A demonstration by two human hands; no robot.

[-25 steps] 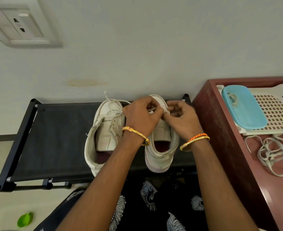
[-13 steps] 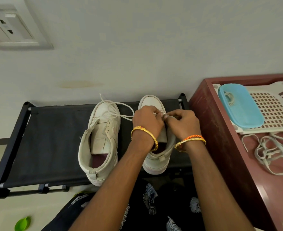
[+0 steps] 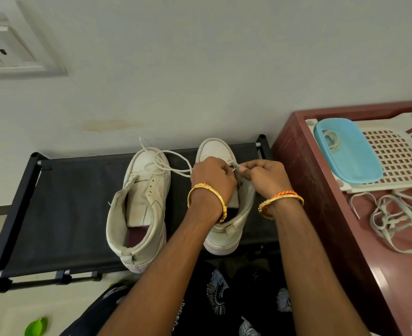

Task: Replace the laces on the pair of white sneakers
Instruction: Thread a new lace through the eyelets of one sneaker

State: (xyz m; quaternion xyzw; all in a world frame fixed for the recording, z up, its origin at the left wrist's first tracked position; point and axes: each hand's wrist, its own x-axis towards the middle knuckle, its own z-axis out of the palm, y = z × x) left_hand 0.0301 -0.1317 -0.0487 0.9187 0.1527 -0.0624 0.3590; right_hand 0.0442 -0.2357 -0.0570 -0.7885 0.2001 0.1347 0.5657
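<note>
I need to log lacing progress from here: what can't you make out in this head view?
- Right sneaker eyelets: hidden by the left hand and right hand.
- Lace end: lost inside the pinching fingers.
- Loose laces on the brown cabinet: cut off by the right edge.
- Blue container contents: blurred through the lid.

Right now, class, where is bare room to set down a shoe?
Free: the black rack fabric left of the left sneaker. Crowded: between the sneakers, where both hands work, and the red table, taken by basket and loose laces.
</note>
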